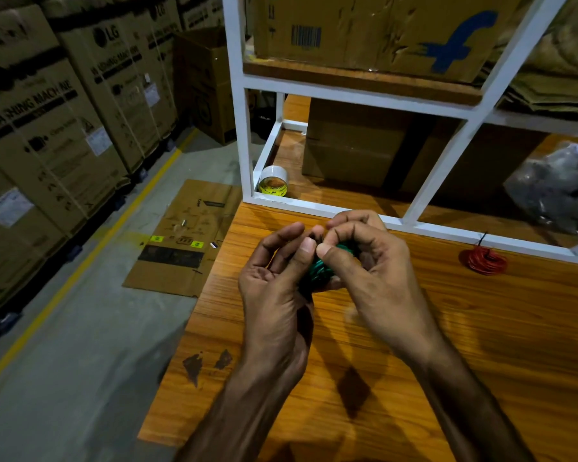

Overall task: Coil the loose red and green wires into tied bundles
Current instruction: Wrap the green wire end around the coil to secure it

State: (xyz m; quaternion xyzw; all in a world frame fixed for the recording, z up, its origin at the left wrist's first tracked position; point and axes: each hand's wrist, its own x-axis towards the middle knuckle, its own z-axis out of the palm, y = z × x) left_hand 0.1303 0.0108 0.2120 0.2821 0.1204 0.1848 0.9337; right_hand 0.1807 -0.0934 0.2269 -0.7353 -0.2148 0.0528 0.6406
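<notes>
Watching the head cam feed here: both hands are up over the orange-brown wooden surface (447, 328), working on one small coil of green wire (321, 268). The left hand (274, 281) cups the coil from below and its side, fingers (306, 246) curled around it. The right hand (367, 261) comes over the top, thumb and forefinger pinching something right at the coil's upper edge, probably a tie, but it's too small and dark for me to tell. So both sets of fingers are clenched on that green bundle, which sits between the palms just above the surface.

Counting the rest: one coil of red wire (486, 260), already bundled with a dark tie sticking up, lies on the surface off to the right, well apart from the hands, near the white metal shelf frame (441, 161). One roll of clear packing tape with a yellow core (273, 185) stands in the frame's lower left corner. One flattened cardboard sheet (181, 238) lies on the grey floor.
</notes>
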